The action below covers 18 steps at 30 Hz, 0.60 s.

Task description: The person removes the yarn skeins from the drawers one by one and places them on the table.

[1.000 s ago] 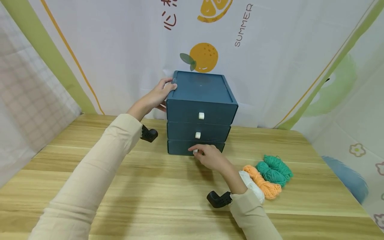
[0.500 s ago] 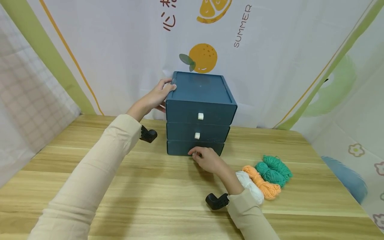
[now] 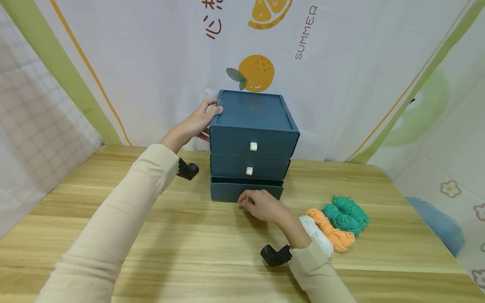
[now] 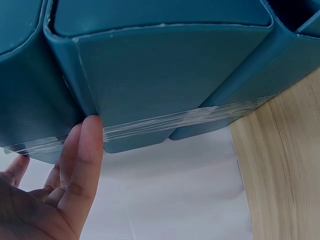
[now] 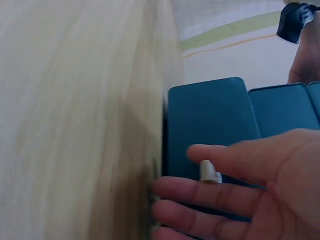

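A dark blue three-drawer cabinet (image 3: 254, 109) stands on the wooden table, near the curtain. My left hand (image 3: 197, 120) rests on its left side, fingertips at the top edge. In the left wrist view, fingers (image 4: 85, 160) lie against the side wall, which has clear tape (image 4: 170, 120) across it. The bottom drawer (image 3: 227, 191) is slightly pulled out, a dark gap showing above its front. At that front my right hand (image 3: 263, 205) pinches the white knob (image 5: 207, 171) between thumb and fingers. Two upper drawers, each with a white knob (image 3: 253, 146), are closed.
Right of my right forearm lie skeins of yarn: white (image 3: 316, 235), orange (image 3: 333, 231) and green (image 3: 346, 214). A printed curtain (image 3: 341, 84) hangs right behind the cabinet. Each wrist carries a black camera mount (image 3: 275, 255).
The bottom drawer, closed in both earlier frames, has come out a little toward me. My right hand has moved slightly closer with the knob; the left hand stays on the cabinet.
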Available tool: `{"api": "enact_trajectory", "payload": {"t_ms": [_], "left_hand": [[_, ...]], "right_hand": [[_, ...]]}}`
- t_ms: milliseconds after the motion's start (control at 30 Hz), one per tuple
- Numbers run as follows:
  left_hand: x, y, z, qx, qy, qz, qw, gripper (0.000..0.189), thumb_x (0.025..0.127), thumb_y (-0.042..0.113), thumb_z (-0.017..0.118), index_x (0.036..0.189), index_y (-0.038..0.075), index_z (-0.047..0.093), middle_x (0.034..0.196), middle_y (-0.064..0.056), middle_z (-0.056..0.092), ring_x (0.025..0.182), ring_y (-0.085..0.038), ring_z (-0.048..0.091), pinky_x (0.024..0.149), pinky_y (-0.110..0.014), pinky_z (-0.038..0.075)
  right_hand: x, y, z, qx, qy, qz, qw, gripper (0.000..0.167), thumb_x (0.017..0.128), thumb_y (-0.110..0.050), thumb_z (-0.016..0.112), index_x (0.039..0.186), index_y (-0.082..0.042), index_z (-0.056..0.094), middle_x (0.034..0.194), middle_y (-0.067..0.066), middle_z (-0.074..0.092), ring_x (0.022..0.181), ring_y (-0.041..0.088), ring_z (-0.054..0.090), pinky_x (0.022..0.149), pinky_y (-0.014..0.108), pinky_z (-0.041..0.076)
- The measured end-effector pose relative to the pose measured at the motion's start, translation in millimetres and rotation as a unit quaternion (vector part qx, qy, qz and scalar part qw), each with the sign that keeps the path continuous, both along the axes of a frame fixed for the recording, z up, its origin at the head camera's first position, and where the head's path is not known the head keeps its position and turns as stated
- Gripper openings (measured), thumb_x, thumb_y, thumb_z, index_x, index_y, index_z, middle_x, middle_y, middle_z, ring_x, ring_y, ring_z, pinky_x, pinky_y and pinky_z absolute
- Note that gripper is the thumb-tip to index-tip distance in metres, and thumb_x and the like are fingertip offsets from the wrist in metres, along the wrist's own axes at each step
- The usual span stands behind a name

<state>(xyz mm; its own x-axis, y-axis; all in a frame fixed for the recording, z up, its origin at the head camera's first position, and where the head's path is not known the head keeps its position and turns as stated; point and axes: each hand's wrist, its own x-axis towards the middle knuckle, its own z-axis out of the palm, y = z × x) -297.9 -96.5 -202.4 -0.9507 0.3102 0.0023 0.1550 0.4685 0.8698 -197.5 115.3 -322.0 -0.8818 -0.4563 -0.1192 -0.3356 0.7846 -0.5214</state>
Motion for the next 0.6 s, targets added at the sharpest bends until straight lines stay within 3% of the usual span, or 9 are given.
{"api": "enact_trajectory", "payload": {"t_ms": [200,400,600], "left_hand": [[0.3,0.0,1.3,-0.001,0.003,0.001,1.0,0.065,0.097,0.05,0.029,0.15,0.026,0.0,0.147,-0.018,0.032,0.098,-0.037,0.063,0.074,-0.037,0.053],[1.0,0.3,0.4,0.004,-0.002,-0.004,1.0,0.065,0.097,0.05,0.029,0.15,0.027,-0.002,0.147,-0.017,0.031,0.098,-0.037,0.062,0.079,-0.042,0.051],[2.1,0.6,1.6,0.003,-0.002,0.001,1.0,0.065,0.097,0.05,0.029,0.15,0.027,-0.001,0.145,-0.017,0.034,0.094,-0.034,0.064,0.077,-0.041,0.052]], "right_hand": [[8.2,3,5.9,-0.001,-0.039,0.051,0.9979,0.017,0.097,-0.012,0.049,0.104,-0.007,0.064,0.07,0.005,0.059,0.055,0.011,0.046,0.054,0.022,0.039],[17.3,4,9.1,0.0,-0.071,0.06,0.9956,0.016,0.096,-0.012,0.05,0.1,-0.007,0.064,0.069,0.009,0.061,0.053,0.012,0.047,0.052,0.023,0.039],[28.9,7,10.2,-0.005,-0.074,0.086,0.9935,0.016,0.097,-0.011,0.049,0.098,-0.008,0.064,0.067,0.008,0.06,0.051,0.01,0.047,0.05,0.023,0.039]]}}
